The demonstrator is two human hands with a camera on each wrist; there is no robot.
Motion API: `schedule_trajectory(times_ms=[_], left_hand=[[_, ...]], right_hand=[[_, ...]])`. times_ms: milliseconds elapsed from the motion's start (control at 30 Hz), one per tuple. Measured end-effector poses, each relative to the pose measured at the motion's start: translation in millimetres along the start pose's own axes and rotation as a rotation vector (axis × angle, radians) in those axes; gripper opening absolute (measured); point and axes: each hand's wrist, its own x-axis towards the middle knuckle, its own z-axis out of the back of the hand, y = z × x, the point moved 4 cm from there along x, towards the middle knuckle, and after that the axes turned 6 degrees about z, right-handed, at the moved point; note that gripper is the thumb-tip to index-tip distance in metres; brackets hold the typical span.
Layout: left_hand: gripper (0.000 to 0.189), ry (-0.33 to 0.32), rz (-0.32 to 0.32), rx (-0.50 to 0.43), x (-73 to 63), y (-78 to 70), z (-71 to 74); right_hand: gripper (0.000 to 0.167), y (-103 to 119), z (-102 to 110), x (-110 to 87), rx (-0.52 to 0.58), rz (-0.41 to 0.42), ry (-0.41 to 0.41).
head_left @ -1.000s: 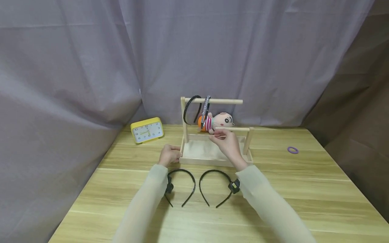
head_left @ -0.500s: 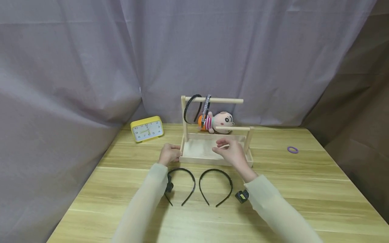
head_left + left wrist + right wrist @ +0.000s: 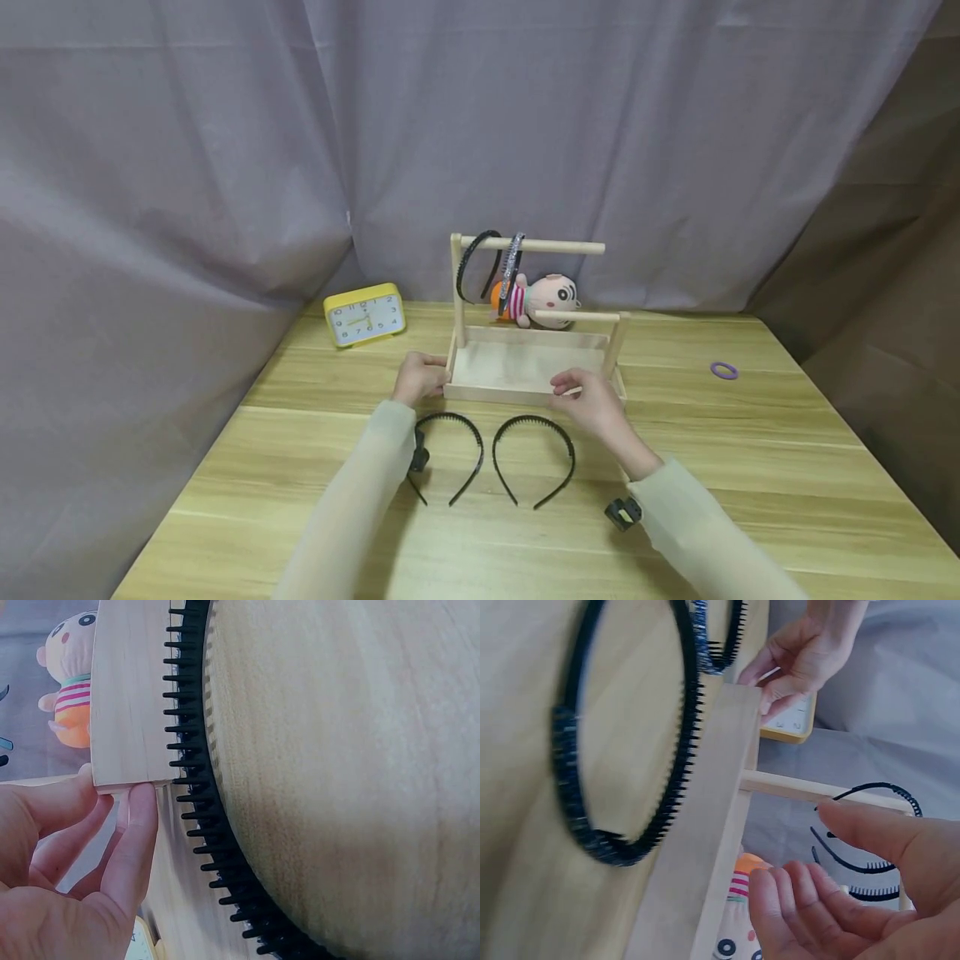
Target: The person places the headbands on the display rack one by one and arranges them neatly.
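My left hand [image 3: 418, 379] pinches the left end of a wooden display rack [image 3: 480, 392]; in the left wrist view, thumb and fingers [image 3: 139, 832] hold its tray corner. My right hand [image 3: 592, 407] hovers over the tray's front right edge, fingers loosely bent and holding nothing, with a gap between thumb and fingers in the right wrist view. From the rack's upper bar hang a black headband [image 3: 462, 271] and a silver glittery headband [image 3: 510, 267]. Two black toothed headbands lie on the table before the rack, a left headband [image 3: 480, 454] and a right headband [image 3: 572, 454].
A plush doll [image 3: 551, 296] lies behind the rack, partly hidden by its lower bar [image 3: 577, 316]. A yellow clock [image 3: 367, 315] stands at the back left. Toward the right lies a purple ring [image 3: 724, 371]. Grey curtains [image 3: 525, 108] close off the back.
My right hand has moved down from near the lower bar, toward me and slightly right, to the tray's front edge. My left hand stays on the rack's left end.
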Motion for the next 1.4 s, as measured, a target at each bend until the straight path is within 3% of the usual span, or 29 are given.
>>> schedule_trajectory(times_ms=[400,633,1133,1400], left_hand=[[0.030,-0.003,-0.008,0.003,0.2,-1.3,-0.4],[0.032,-0.012,-0.021,0.007,0.6,-1.0,1.1],[0.033,-0.018,-0.014,0.015,-0.2,2.0,-0.9],[0.033,-0.023,-0.011,0.013,2.4,3.2,-1.0]], right_hand=[[0.052,-28.8,-4.1,-34.2,-0.002,-0.150,0.157],[0.047,-38.8,-17.5,-48.8,0.090,-0.247,0.245],[0.041,-48.1,-31.6,-50.2,0.144,-0.262,0.171],[0.050,-53.2,-27.9,-52.2,0.109,-0.291,0.137]])
